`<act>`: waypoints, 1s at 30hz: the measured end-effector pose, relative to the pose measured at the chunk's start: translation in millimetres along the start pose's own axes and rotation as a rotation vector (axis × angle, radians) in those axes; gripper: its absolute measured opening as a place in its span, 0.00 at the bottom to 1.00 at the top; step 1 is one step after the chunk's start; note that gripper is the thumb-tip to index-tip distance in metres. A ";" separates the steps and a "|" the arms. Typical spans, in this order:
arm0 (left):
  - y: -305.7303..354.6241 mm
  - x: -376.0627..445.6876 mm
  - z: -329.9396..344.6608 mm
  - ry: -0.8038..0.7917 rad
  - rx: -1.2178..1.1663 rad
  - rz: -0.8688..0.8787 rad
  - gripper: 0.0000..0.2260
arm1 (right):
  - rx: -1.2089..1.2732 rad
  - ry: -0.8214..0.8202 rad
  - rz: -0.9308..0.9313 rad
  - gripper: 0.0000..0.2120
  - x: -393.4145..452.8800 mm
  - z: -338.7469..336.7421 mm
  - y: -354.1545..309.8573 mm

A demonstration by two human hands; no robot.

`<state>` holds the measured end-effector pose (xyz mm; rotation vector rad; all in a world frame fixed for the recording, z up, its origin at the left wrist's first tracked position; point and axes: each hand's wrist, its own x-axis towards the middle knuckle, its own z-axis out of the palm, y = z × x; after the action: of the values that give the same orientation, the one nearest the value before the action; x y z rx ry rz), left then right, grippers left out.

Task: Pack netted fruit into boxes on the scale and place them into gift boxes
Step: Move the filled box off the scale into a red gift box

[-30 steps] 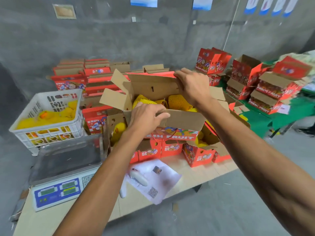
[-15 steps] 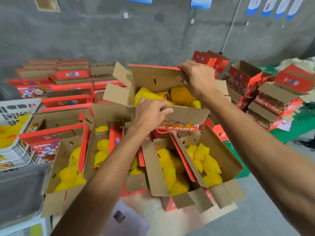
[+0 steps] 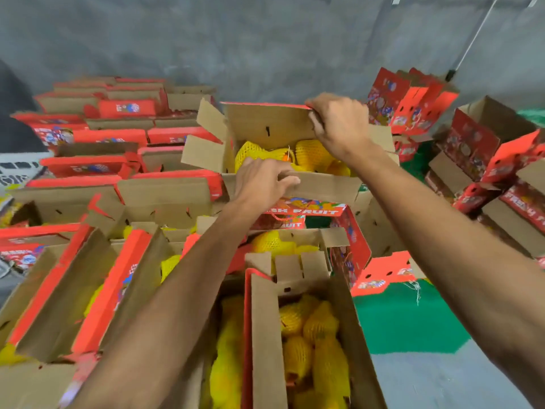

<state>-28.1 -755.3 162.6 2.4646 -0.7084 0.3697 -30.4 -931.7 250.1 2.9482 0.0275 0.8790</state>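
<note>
Since half a second ago the view has swung left and down: the open boxes below fill more of the frame, the carried box (image 3: pixel 290 184) sits a little further out over them, and both hands keep their hold.

The grey wall (image 3: pixel 265 39) closes the back. Stacks of flat red cartons (image 3: pixel 97 134) fill the left, their far rows blurred and their prints unreadable. On the right, upright empty cartons (image 3: pixel 477 143) run off the edge of the frame over a green cloth (image 3: pixel 407 326). Below, the filled boxes (image 3: pixel 309 335) stand packed side against side, flaps up; the lower ones are cut off by the bottom edge and partly hidden behind the forearms. The only open room is the strip of cloth and grey floor (image 3: pixel 427 379) at lower right.

The carried box is held above the filled ones, its lid flaps open. Its underside and what it rests on, if anything, are hidden by its near flap. Netted fruit (image 3: pixel 309 152) lies inside, yellow, only the top layer showing.

The right hand (image 3: pixel 339 125) grips the top edge of the far flap, fingers curled over it. The left hand (image 3: pixel 262 178) grips the near flap, thumb along its edge, the fingertips hidden inside the box. A white crate (image 3: pixel 17 169) is cut off at the left edge.
</note>
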 end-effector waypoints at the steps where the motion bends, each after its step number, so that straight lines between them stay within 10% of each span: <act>1: 2.5 8.0 8.1 -0.010 0.027 -0.027 0.09 | 0.019 -0.017 -0.003 0.16 6.1 9.3 8.9; 30: -33.6 24.2 107.3 -0.152 0.068 -0.087 0.16 | 0.185 -0.049 -0.168 0.14 21.0 141.3 50.6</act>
<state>22.2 -802.3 70.5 2.5992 -0.6568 0.1778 64.5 -989.6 147.1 3.0765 0.3681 0.8227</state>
